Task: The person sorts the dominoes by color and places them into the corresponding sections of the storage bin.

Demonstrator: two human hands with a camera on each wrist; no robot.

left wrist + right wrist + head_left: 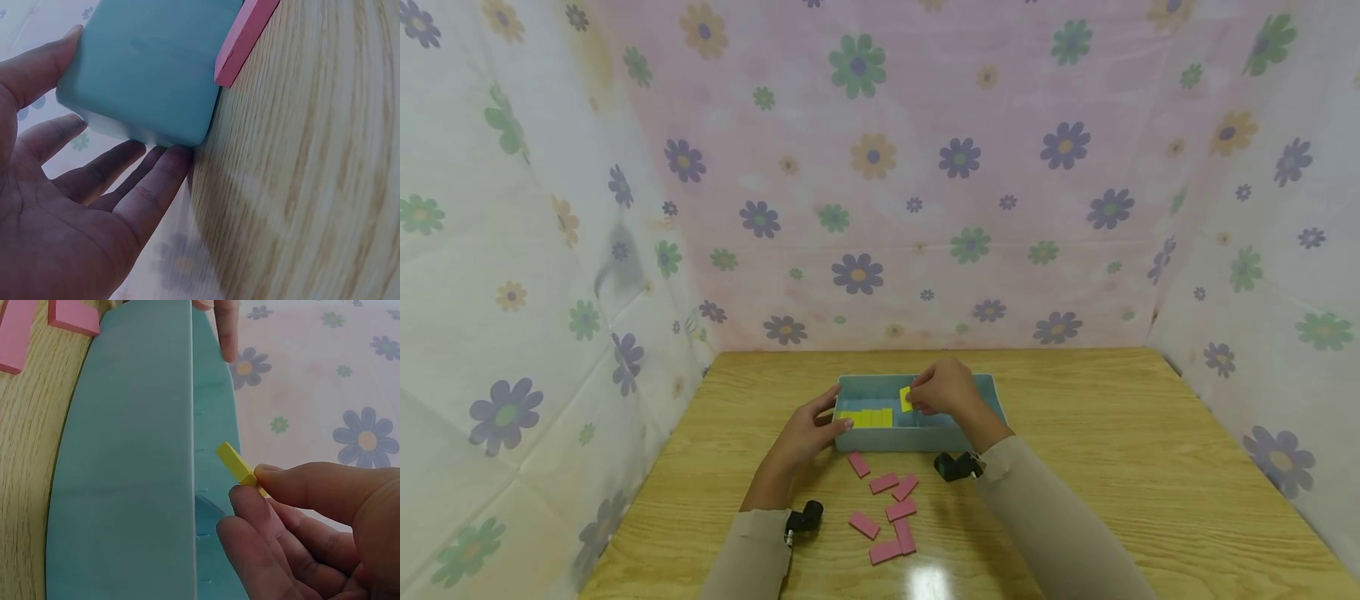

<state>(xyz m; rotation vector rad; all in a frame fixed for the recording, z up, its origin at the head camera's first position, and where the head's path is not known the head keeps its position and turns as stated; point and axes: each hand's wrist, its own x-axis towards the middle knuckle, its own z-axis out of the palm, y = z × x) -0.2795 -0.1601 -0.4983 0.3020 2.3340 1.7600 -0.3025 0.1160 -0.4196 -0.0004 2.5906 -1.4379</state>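
Observation:
In the head view a light blue box [887, 440] stands on the table, with a divider inside. My left hand [808, 429] holds its left end, thumb at the front rim and fingers against the side; the left wrist view shows the fingertips [178, 159] touching the wall. Above the box, my right hand [951, 390] pinches a yellow block [234, 464] between thumb and fingers, near the divider. A row of yellow blocks [867, 418] stands along the front of the left compartment. The bottom of the right compartment is partly hidden by my right hand.
Several pink blocks [884, 483] lie scattered on the wooden table [1075, 467] in front of the box. One pink block [244, 44] lies close to the box's front wall. Flowered cloth [917, 183] hangs behind the table and at both sides.

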